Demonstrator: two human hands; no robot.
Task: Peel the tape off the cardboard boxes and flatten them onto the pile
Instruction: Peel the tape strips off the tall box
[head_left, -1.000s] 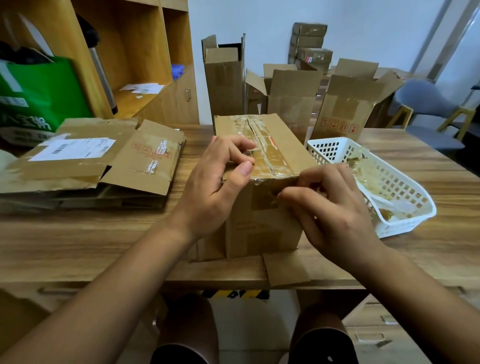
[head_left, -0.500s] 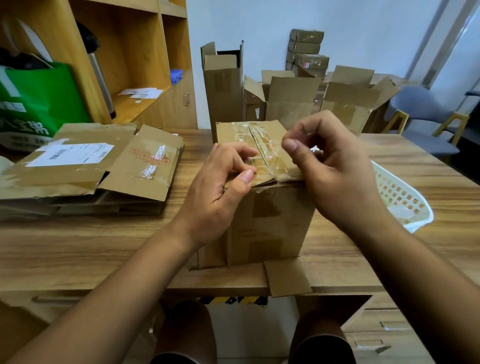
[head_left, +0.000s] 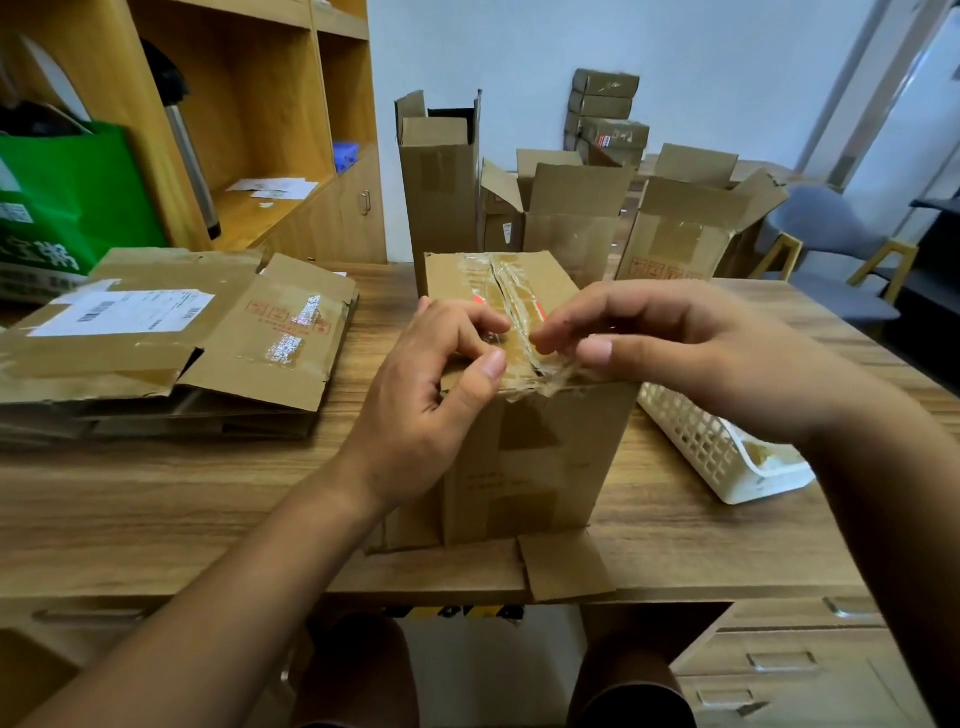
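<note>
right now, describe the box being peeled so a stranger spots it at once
On the wooden table, between the flattened pile and white basket, stands one box. Unlike the open boxes behind, tape seals its top, left hand and right hand on it.

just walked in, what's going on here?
A person is untaping a cardboard box on the wooden table. Left hand holds its top near edge; right hand pinches the clear tape on the top seam, near end lifted. Flattened pile sits left, white basket with tape scraps right.
</note>
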